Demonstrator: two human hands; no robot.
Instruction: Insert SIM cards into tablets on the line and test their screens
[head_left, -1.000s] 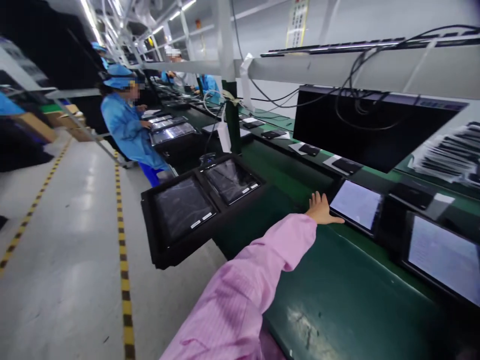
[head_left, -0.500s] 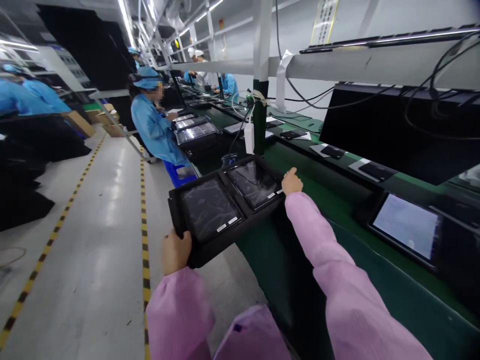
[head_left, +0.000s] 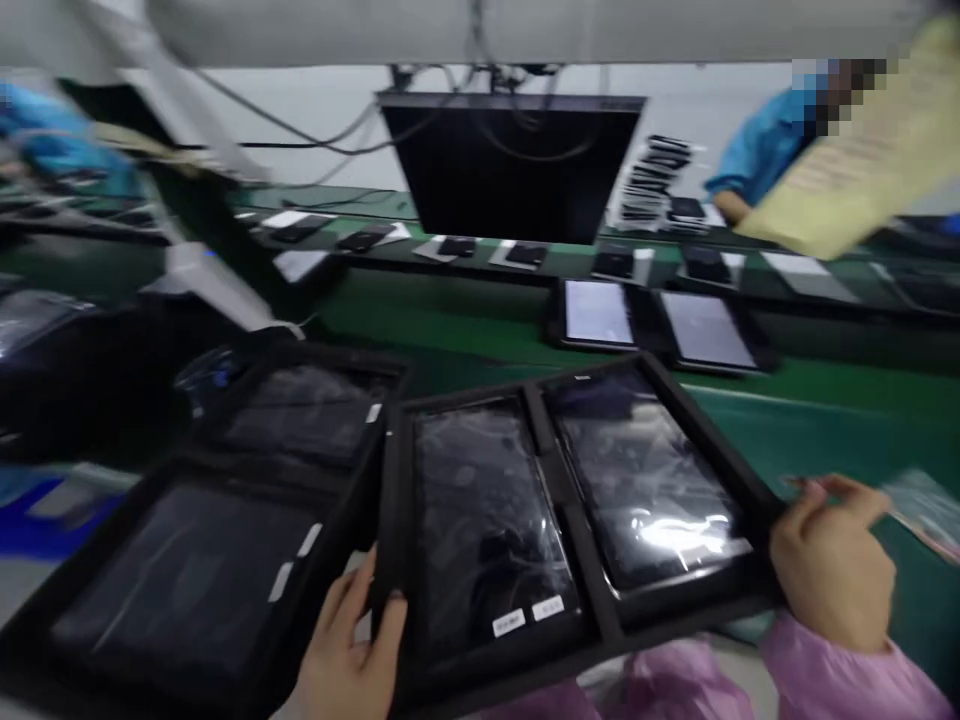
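Both hands hold a black tray (head_left: 551, 470) that is tilted toward me. Inside lie two dark tablets in clear film: the left tablet (head_left: 480, 520) has two small white labels, and the right tablet (head_left: 652, 470) reflects a bright glare. My left hand (head_left: 352, 640) is closed on the lower left edge, its thumb over the rim. At the right edge my right hand (head_left: 836, 565) grips the tray's corner, some fingers hidden. Just left of my left hand rests a second black tray (head_left: 337, 500), also with two film-covered tablets.
Two lit tablets (head_left: 600, 312) stand on the green bench (head_left: 450, 320) beyond the tray. A monitor (head_left: 517, 165) hangs above. Small dark devices line a shelf (head_left: 480, 268). A blue stool (head_left: 67, 520) is at left; a plastic bag (head_left: 926, 510) lies at right. A co-worker's sleeve (head_left: 765, 140) shows behind.
My view has swung right. Both hands were on a tray that looks like the one now lying at left; now they grip another tray beside it.
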